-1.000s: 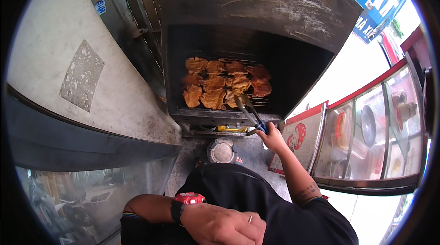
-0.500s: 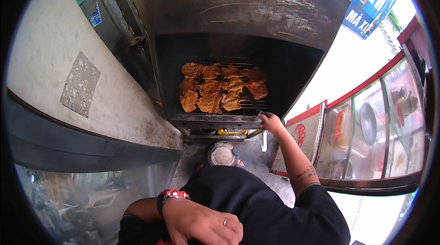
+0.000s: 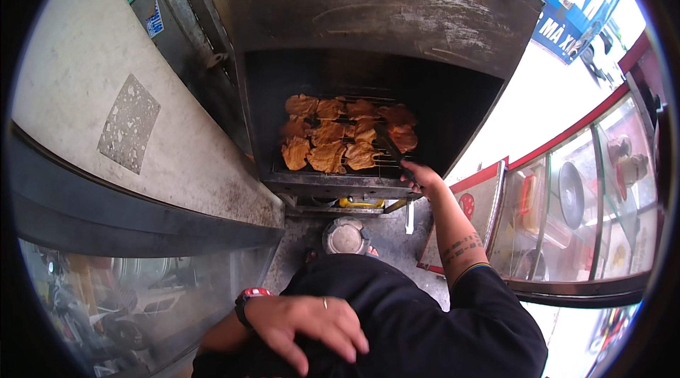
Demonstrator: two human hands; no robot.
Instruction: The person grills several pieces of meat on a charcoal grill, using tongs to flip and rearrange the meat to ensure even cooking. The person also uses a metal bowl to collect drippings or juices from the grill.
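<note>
A dark metal grill box [image 3: 382,17] fills the upper middle of the frame, its hood blackened, with a pale wall [image 3: 106,95] at upper left and a red-framed glass display case [image 3: 588,201] along the right edge. On the wire rack [image 3: 386,164] lie browned meat pieces [image 3: 329,141]. The right hand [image 3: 423,178], at the rack's right front corner, is closed around dark tongs [image 3: 388,144] that reach over the meat. The left hand [image 3: 308,325] rests open, fingers spread, on black clothing at the lower centre. A round metal lid [image 3: 346,236] sits on the grey ground below the grill.
</note>
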